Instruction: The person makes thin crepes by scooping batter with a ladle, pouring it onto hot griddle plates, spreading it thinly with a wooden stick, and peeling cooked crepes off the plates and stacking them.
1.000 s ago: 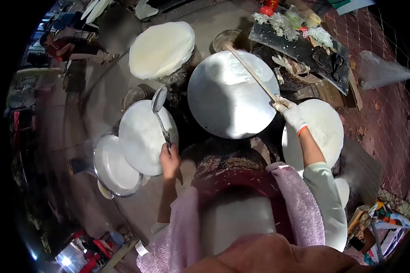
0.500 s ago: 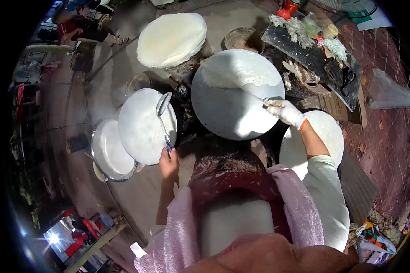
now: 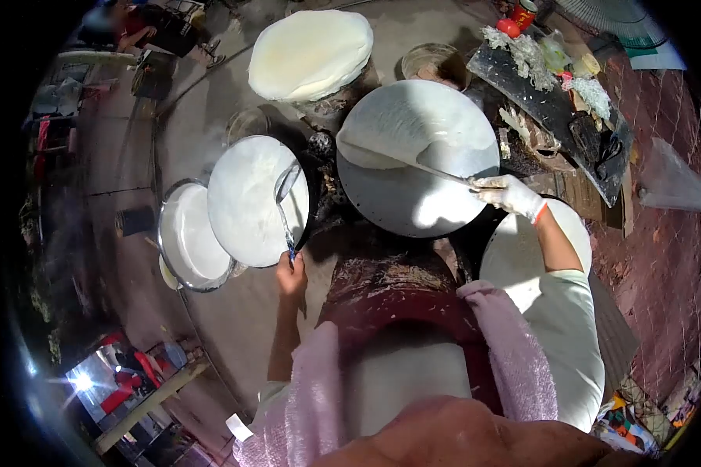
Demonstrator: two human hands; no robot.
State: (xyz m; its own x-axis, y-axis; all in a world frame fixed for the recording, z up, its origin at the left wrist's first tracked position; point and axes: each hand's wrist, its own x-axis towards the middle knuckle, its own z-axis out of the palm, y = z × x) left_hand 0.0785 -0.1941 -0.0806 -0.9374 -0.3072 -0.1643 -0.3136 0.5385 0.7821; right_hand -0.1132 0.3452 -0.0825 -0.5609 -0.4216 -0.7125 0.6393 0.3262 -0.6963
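Note:
My left hand (image 3: 292, 276) is closed round the handle of a metal ladle (image 3: 287, 181), whose bowl hangs over the left round griddle (image 3: 241, 198). My right hand (image 3: 512, 194), in a white glove with an orange cuff edge, grips a long thin spreader (image 3: 445, 173). The spreader's blade lies across the larger middle griddle (image 3: 389, 210). White batter (image 3: 401, 113) forms a film with curved streaks over the far part of that griddle. Beside the left griddle, partly behind it, is a metal-rimmed basin (image 3: 170, 257) of white liquid.
A pile of round pale sheets (image 3: 311, 58) stands at the back. Another round white surface (image 3: 541, 241) sits under my right forearm. At the right, a dark board (image 3: 541, 105) carries scraps and a red can (image 3: 524, 13). A person (image 3: 152, 27) is at the far left.
The spreader's blade has shifted across the middle griddle, and the batter there now shows curved streaks. My right hand has moved slightly right. My left hand still holds the ladle over the left griddle.

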